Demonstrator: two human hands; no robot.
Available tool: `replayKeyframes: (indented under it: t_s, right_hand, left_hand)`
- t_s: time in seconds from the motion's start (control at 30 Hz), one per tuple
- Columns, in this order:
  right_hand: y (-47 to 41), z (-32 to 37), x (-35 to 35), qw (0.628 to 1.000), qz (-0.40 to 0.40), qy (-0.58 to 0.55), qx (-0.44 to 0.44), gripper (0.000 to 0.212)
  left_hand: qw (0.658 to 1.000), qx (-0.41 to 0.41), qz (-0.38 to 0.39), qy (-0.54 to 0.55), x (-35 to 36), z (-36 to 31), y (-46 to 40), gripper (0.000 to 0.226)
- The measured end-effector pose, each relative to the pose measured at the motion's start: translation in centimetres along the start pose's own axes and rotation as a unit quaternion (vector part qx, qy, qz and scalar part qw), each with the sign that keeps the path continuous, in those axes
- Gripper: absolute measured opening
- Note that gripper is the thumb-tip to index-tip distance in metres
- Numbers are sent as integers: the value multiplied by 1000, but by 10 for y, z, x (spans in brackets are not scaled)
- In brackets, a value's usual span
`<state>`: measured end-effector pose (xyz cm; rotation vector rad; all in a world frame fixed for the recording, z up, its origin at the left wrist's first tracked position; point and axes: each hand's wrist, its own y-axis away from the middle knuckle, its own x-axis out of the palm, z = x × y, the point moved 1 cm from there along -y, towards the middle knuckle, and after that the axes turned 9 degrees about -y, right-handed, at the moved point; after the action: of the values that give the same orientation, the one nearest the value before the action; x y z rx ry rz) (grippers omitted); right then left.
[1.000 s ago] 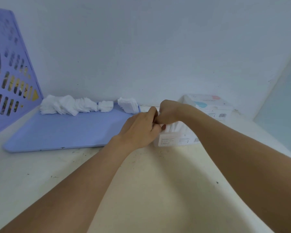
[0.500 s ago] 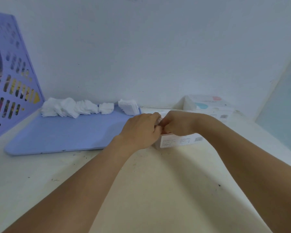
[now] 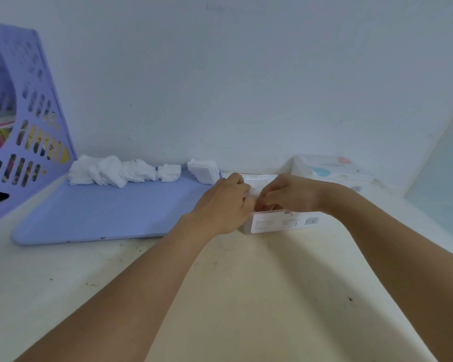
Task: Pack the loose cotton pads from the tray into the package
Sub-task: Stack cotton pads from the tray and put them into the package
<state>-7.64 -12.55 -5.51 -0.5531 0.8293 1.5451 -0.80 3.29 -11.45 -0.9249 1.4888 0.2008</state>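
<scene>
A white package (image 3: 285, 223) with a label and barcode lies on the table just right of the lilac tray (image 3: 102, 212). My left hand (image 3: 224, 205) and my right hand (image 3: 285, 195) meet over its top left end, fingers curled and pinching at the package's opening; what lies between the fingertips is hidden. Loose white cotton pads (image 3: 110, 171) sit in heaps along the tray's far edge, with a neater stack (image 3: 203, 171) at the tray's far right corner.
A lilac perforated file rack (image 3: 24, 126) stands at the far left by the wall. A white box with pink and blue print (image 3: 330, 169) sits behind the package at the right. A pale panel (image 3: 445, 173) bounds the right side.
The package has gone down from a raised, tilted pose to lying flat on the table. Both hands have dropped with it and stay pinched together at its top left end.
</scene>
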Motion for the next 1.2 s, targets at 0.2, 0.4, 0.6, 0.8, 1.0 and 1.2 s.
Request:
replayKeyframes:
  t_s: [0.2, 0.4, 0.6, 0.8, 1.0, 1.2]
  right_hand:
    - [-5, 2, 4, 993, 56, 102, 33, 31]
    - [-15, 68, -20, 984, -138, 67, -89, 16]
    - [-117, 93, 24, 994, -80, 61, -37, 100]
    - [-181, 88, 50, 985, -46, 163, -26, 92]
    - [-195, 89, 61, 971, -34, 230, -58, 51]
    - [-177, 95, 59, 971, 25, 229, -62, 58]
  left_hand:
    - [990, -25, 57, 123, 9, 6, 3, 45]
    - [932, -183, -148, 274, -37, 66, 1, 21]
    - [921, -300, -113, 223, -40, 148, 38, 14]
    - [920, -287, -108, 244, -22, 170, 40, 16]
    - [929, -256, -88, 253, -16, 161, 37, 14]
    - [923, -256, -85, 275, -20, 154, 36, 15]
